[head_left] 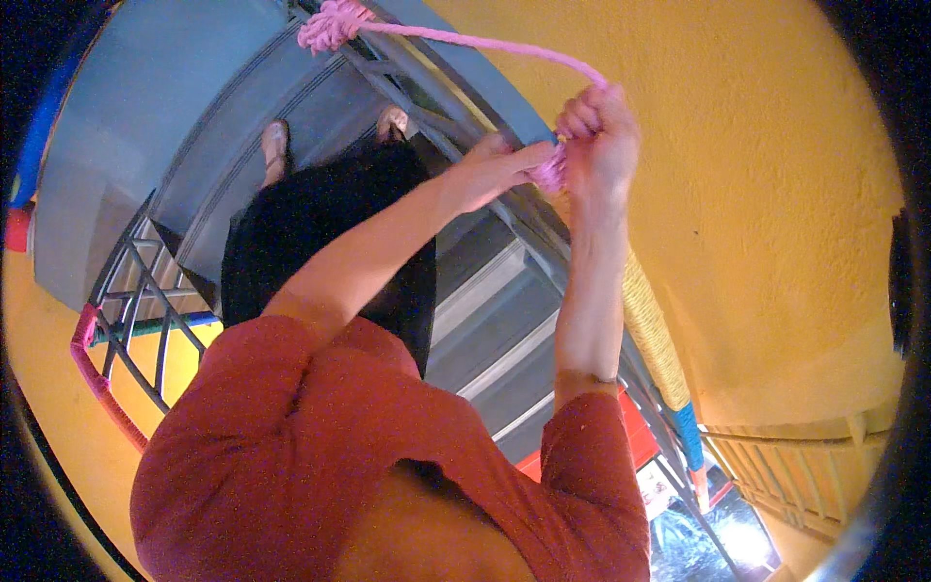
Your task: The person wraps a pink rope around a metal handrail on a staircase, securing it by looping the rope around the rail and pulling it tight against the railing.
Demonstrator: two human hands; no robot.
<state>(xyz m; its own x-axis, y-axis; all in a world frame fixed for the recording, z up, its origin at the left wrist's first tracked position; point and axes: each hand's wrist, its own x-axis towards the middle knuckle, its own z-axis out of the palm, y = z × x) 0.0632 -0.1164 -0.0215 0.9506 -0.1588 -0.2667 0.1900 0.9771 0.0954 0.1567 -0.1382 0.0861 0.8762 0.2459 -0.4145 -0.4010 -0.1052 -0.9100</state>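
Note:
A pink rope (475, 41) runs from a bundled pink coil (335, 26) at the top of the view to my right hand (603, 136). That hand is raised and closed around the rope, beside the handrail. Pink windings (550, 171) encircle the rail between my two hands. My left hand (490, 175) reaches across from the left, its fingers closed against these windings. The undersides of both hands' fingers are partly hidden. Below the pink part, the handrail is wrapped in yellow rope (640, 310), then in blue rope (689, 436).
I stand on a grey staircase (485, 301), its steps running down toward the lower right. A rough yellow wall (776, 194) rises beyond the handrail. On the left is a metal railing (145, 291) with a pink-wrapped top (85, 354). Dark grey rail bars (441, 121) edge the stairs.

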